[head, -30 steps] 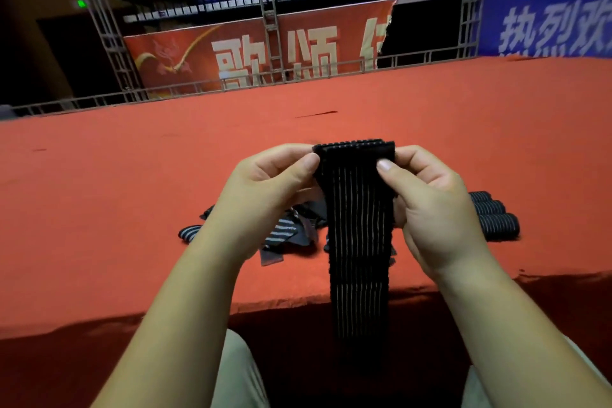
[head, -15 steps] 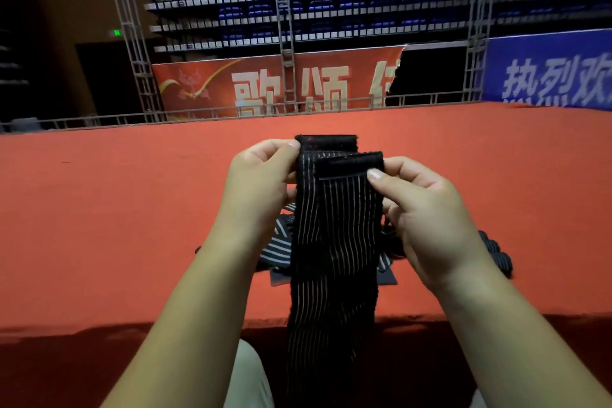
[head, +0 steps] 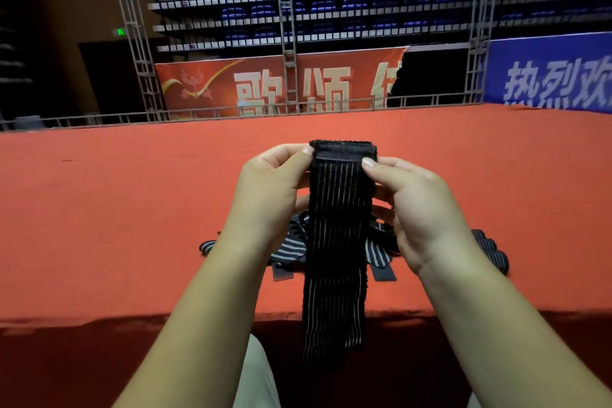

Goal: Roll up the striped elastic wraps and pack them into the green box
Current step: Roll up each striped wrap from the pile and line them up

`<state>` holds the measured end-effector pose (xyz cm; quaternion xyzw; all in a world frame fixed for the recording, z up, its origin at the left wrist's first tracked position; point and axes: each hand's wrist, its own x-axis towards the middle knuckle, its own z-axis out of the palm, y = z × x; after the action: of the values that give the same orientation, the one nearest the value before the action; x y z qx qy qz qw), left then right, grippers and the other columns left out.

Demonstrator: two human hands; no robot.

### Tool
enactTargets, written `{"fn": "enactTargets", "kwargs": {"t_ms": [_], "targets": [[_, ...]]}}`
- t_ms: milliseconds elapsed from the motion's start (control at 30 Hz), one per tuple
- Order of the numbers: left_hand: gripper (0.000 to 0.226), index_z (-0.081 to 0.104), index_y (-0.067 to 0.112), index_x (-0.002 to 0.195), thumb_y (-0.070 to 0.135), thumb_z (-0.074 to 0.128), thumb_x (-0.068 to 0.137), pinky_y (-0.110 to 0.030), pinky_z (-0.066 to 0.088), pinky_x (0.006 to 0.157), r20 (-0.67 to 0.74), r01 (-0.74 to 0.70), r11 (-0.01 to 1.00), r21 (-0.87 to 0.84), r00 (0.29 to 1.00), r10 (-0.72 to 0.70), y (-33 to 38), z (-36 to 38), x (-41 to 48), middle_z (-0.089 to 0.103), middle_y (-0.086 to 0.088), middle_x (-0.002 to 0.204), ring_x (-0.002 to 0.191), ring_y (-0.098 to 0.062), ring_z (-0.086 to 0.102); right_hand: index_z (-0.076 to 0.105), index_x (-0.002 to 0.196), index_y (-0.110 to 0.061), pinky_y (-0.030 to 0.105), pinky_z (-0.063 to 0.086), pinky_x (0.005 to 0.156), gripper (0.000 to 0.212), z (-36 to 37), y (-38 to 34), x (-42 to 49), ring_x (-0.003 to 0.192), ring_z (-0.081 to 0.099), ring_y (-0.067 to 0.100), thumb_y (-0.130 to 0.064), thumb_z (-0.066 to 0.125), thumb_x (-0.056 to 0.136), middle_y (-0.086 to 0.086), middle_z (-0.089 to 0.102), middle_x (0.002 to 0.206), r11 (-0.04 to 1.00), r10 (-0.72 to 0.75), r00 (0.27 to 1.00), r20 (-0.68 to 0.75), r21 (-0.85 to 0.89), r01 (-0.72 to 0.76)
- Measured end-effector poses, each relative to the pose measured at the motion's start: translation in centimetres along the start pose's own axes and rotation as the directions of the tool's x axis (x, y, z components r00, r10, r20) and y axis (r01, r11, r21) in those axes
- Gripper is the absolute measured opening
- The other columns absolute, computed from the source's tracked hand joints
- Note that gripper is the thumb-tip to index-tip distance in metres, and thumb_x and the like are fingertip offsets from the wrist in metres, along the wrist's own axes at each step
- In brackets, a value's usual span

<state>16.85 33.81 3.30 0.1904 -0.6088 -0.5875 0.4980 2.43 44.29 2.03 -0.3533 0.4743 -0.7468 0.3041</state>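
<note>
A black elastic wrap with thin pale stripes (head: 336, 252) hangs upright in front of me, its top end folded over into a small start of a roll. My left hand (head: 268, 189) pinches the top left corner and my right hand (head: 417, 205) pinches the top right corner. The strip's loose tail drops past the edge of the red surface toward my lap. Behind the hands, a heap of loose striped wraps (head: 291, 248) lies on the red surface. Rolled wraps (head: 493, 252) sit to the right, partly hidden by my right wrist. No green box is in view.
The red carpeted platform (head: 116, 209) stretches far ahead to a metal rail (head: 99, 117). Its front edge (head: 99, 321) runs just before my knees. Banners, truss towers and rows of blue seats stand beyond.
The wrap's top end, skewed and half folded half a second ago, now lies squared and folded flat between both thumbs. The camera has tilted up, so the platform sits lower in view.
</note>
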Motion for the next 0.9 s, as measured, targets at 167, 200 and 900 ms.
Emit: {"fn": "enactTargets", "kwargs": {"t_ms": [167, 200, 900], "targets": [[0.018, 0.078, 0.007, 0.110, 0.020, 0.065, 0.108, -0.031, 0.061, 0.064, 0.036, 0.014, 1.000, 0.023, 0.999, -0.015, -0.4, -0.3, -0.1, 0.079, -0.007, 0.096, 0.084, -0.017, 0.072, 0.080, 0.105, -0.011, 0.024, 0.050, 0.054, 0.015, -0.3, 0.8, 0.2, 0.078, 0.065, 0.022, -0.023, 0.075, 0.098, 0.005, 0.080, 0.094, 0.998, -0.027, 0.999, -0.045, -0.055, 0.025], [0.019, 0.078, 0.006, 0.110, 0.020, 0.065, 0.108, -0.032, 0.062, 0.065, 0.041, 0.013, 0.999, 0.030, 0.999, -0.014, -0.4, -0.3, -0.2, 0.079, -0.008, 0.096, 0.084, -0.018, 0.072, 0.080, 0.102, -0.011, 0.021, 0.048, 0.050, 0.013, -0.3, 0.8, 0.1, 0.074, 0.064, 0.020, -0.023, 0.075, 0.098, 0.004, 0.079, 0.090, 0.997, -0.035, 0.998, -0.053, -0.068, 0.031], [0.023, 0.079, 0.015, 0.111, 0.033, 0.067, 0.107, -0.040, 0.065, 0.078, 0.097, -0.060, 0.978, 0.199, 0.994, 0.041, -0.7, -0.9, -1.5, 0.081, -0.003, 0.101, 0.089, -0.014, 0.075, 0.078, 0.092, -0.009, 0.025, 0.051, 0.058, 0.018, -0.1, 2.2, -0.2, 0.060, 0.065, 0.009, -0.024, 0.073, 0.101, 0.000, 0.078, 0.078, 0.982, -0.117, 0.989, -0.094, -0.156, 0.102]]}}
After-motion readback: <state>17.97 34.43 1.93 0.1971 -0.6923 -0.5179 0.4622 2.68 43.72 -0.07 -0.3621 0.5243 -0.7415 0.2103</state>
